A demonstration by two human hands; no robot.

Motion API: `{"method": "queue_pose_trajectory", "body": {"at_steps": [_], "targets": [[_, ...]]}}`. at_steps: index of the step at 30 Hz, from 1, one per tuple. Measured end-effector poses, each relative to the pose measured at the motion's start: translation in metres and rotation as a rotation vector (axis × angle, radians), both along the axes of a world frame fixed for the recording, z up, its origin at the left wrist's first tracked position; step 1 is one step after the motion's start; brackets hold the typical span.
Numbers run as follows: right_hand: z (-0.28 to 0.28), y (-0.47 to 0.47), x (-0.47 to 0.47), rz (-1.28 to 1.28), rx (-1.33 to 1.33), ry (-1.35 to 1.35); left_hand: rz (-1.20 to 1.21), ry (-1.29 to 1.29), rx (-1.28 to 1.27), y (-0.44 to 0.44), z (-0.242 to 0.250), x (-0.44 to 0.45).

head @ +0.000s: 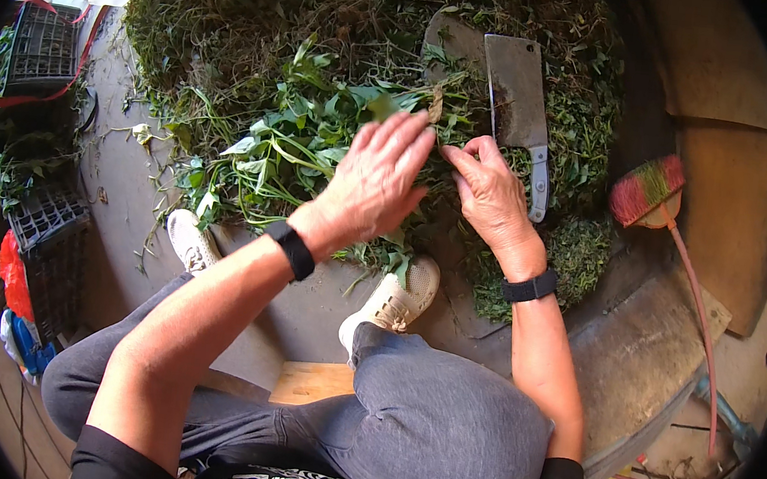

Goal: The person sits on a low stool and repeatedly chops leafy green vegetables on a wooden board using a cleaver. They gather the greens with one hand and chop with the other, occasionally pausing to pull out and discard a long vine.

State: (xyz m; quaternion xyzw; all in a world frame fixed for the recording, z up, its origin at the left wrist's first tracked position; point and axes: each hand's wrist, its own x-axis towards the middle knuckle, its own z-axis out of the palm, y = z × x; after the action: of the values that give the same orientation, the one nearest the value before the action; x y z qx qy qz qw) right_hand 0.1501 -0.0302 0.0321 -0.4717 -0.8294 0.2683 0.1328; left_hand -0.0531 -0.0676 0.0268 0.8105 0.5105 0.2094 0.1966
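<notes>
My left hand [384, 174] is stretched out palm down above a loose bunch of leafy green vines [281, 153], fingers extended and holding nothing. A blurred leaf [382, 106] shows just beyond its fingertips. To its right, my right hand [495, 195] has thumb and fingers bent together; whether a bit of plant is pinched there I cannot tell. A cleaver [517, 89] with a pale riveted handle [539, 185] lies on the greenery just past that hand. Behind the blade, a grey rounded slab [454, 42] is partly covered by cuttings. A dry brown leaf [436, 104] sits between hands and blade.
A large heap of cut greenery [238, 18] spreads ahead over the concrete floor [116, 172]. Plastic crates [45, 44] stand at left, near a red bag [16, 273]. At right are a broom [651, 192] and wooden boards [728, 217]. My shoes [395, 296] are close to the vines.
</notes>
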Motion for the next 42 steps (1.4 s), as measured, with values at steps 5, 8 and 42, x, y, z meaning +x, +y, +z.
{"method": "queue_pose_trajectory", "body": {"at_steps": [5, 8, 42], "targets": [[0.004, -0.008, 0.0, -0.027, -0.013, -0.042, 0.014, 0.203, -0.068, 0.038, -0.007, 0.003], [0.015, 0.004, 0.003, -0.042, -0.052, 0.122, -0.12, 0.284, -0.145, 0.022, -0.012, 0.008], [-0.016, 0.0, 0.018, -0.097, -0.026, 0.005, 0.518, -0.746, -0.734, 0.075, -0.015, -0.074]]}}
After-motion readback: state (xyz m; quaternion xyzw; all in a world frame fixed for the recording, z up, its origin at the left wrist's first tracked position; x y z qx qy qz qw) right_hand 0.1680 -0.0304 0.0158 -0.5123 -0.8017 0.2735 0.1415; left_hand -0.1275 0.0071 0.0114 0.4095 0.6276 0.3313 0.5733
